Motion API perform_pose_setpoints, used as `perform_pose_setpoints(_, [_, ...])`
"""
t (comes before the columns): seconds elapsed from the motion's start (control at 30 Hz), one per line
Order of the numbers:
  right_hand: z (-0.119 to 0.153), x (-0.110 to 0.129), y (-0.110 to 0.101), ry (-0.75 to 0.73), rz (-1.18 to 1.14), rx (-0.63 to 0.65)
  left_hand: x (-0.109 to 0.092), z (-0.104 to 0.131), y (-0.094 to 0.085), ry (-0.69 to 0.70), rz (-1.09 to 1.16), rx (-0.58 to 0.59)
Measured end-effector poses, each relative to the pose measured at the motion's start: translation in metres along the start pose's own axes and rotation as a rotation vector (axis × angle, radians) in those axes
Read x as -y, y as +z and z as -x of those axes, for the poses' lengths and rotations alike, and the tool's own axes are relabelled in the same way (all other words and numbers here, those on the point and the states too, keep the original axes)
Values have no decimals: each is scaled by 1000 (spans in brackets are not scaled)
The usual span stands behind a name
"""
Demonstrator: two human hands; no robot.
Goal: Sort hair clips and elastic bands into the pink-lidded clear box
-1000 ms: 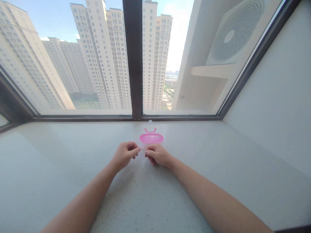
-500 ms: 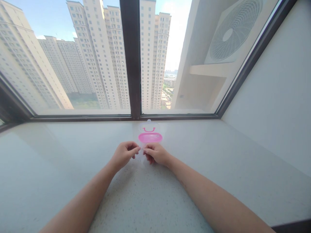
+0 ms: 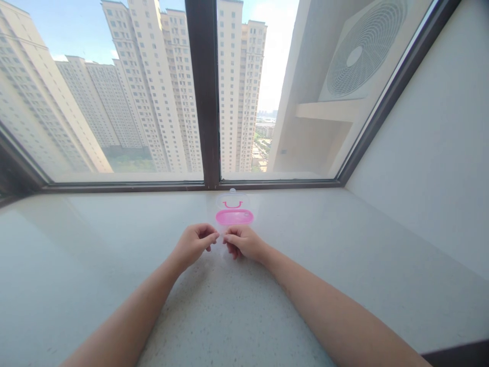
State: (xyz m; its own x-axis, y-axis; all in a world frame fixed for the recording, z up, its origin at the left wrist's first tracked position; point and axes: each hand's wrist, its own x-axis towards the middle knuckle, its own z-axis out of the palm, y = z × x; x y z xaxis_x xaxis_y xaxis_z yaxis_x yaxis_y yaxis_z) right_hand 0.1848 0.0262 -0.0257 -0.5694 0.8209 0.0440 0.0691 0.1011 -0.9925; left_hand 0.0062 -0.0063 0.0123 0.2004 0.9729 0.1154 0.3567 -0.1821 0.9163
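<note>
My left hand is closed, thumb and forefinger pinched together just above the sill. Close on its right, my right hand is closed in a similar pinch, its other fingers curled below. The fingertips almost meet, and whatever they pinch is too small or clear to make out. Just beyond the hands lies a pink oval box, open at the top. Its clear lid, with a pink curved handle, is tipped back behind it towards the window.
The pale speckled sill spreads out on both sides of my arms. A dark window frame bounds it at the back, and a white wall rises at the right. Tall buildings and an outdoor fan unit show through the glass.
The whole view has shifted very slightly. Both hands keep the same pinched pose, and the box and lid stay where they were.
</note>
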Motion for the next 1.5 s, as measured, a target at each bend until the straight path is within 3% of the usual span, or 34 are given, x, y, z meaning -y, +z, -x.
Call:
perform_pose_setpoints(0.97, [-1,-1,1,11,-2,0,-7,3,0,-7,-17,22])
perform_pose_setpoints(1.5, [-2,-1,1,7,-6,8,2,0,-2,-16,-11,52])
